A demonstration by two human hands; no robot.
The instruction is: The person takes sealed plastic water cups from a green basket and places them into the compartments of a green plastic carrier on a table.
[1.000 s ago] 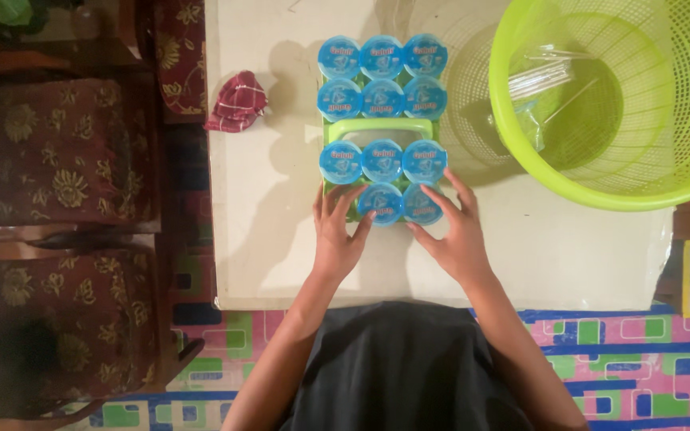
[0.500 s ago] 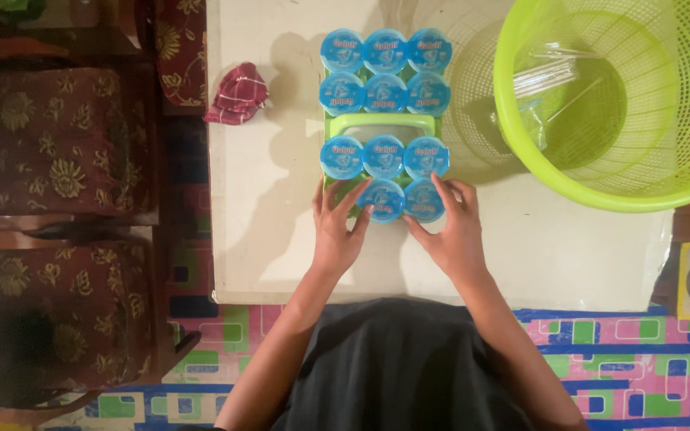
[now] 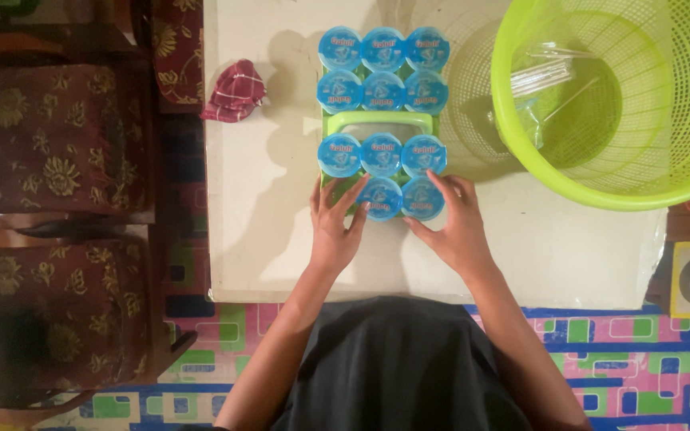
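On the table (image 3: 281, 239), a green carrier tray (image 3: 377, 121) holds blue-lidded cups; both hands, left (image 3: 334, 227) and right (image 3: 457, 227), fingers spread, seat the tray's nearest-row cups (image 3: 401, 198) (one slot apparently unfilled), which likely need even downward pressure.

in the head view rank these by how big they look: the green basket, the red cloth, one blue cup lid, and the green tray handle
1. green basket
2. tray handle
3. red cloth
4. blue cup lid

The handle and cloth look close, so their order is unsure.
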